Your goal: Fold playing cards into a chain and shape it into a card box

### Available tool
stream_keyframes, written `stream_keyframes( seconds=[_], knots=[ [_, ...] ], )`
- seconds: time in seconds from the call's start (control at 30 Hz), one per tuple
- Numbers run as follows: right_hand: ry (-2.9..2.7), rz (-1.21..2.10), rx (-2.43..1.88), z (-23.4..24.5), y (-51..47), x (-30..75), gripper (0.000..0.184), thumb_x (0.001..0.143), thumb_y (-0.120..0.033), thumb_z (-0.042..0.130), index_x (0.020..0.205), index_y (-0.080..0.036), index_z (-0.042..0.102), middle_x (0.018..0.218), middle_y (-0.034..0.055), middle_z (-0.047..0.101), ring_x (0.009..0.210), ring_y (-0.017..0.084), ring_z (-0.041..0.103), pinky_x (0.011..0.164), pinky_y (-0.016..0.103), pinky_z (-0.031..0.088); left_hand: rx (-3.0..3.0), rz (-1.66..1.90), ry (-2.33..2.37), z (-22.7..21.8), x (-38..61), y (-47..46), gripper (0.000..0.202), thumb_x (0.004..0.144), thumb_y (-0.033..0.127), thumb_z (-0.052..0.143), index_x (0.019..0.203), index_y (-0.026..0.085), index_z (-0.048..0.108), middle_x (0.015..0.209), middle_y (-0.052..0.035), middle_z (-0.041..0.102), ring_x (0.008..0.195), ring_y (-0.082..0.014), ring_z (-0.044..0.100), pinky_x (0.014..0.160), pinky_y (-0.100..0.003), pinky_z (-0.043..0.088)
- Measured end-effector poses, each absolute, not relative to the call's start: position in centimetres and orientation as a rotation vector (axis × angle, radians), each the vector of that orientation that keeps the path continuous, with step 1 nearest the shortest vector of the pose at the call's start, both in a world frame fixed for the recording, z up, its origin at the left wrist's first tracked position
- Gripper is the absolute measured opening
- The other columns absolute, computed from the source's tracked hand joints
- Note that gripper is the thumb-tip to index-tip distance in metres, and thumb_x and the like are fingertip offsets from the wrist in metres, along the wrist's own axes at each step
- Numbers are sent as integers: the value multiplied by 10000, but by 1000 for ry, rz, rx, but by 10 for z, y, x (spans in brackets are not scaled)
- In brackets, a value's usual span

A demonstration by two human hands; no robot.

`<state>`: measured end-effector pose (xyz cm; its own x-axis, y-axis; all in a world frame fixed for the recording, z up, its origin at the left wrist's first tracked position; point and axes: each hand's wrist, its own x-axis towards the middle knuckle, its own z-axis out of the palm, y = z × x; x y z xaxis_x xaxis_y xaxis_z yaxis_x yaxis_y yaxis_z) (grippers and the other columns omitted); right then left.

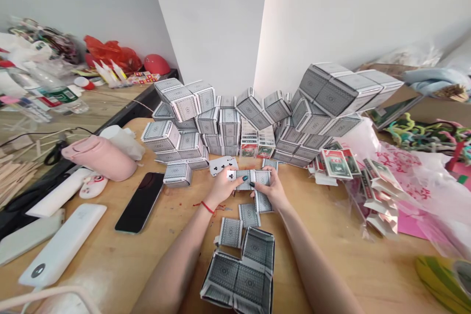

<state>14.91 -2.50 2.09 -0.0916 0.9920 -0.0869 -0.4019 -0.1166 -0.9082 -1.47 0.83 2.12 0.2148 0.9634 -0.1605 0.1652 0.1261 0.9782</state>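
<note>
Both my hands meet over the middle of the wooden table (342, 265) and grip a folded strip of playing cards (253, 176) between them. My left hand (221, 187) pinches its left end, a red string round the wrist. My right hand (268, 189) pinches the right end, fingers curled. Loose folded cards (249, 215) lie just below the hands. A flat open assembly of joined cards (241, 274) sits near the table's front edge. A face-up clubs card (222, 164) lies just behind my left hand.
A heap of card cubes (228, 122) is stacked along the back against the wall. A black phone (140, 202), a white power bank (62, 245) and a pink pouch (99, 156) lie at left. Card packs (335, 163) and pink plastic bags (412, 181) crowd the right.
</note>
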Motion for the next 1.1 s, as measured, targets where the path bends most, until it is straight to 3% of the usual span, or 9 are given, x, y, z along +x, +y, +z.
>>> stream_keyframes(
  seconds=[0.3,0.53,1.1],
  knots=[
    [-846,1543,-940,23,-26,148,517,602,-239,714,911,-260,300,809,-48,586,463,125,617,375,201,478,1247,874,1203,21,-12,7,410,641,402,655,917,159,474,575,65,498,413,-53,426,381,-174,335],
    [-909,1494,-981,17,-24,147,517,615,-235,690,912,-269,268,766,-69,578,433,131,612,376,225,495,1345,952,1209,16,-13,8,340,653,338,641,883,158,468,635,46,505,556,-89,477,515,-203,391],
    [-974,1542,-973,13,-26,147,490,682,-266,645,958,-279,240,583,-92,578,444,156,606,429,294,527,1466,987,1241,15,-10,3,216,733,308,529,846,182,394,651,51,440,575,-93,429,556,-210,353]
  ],
)
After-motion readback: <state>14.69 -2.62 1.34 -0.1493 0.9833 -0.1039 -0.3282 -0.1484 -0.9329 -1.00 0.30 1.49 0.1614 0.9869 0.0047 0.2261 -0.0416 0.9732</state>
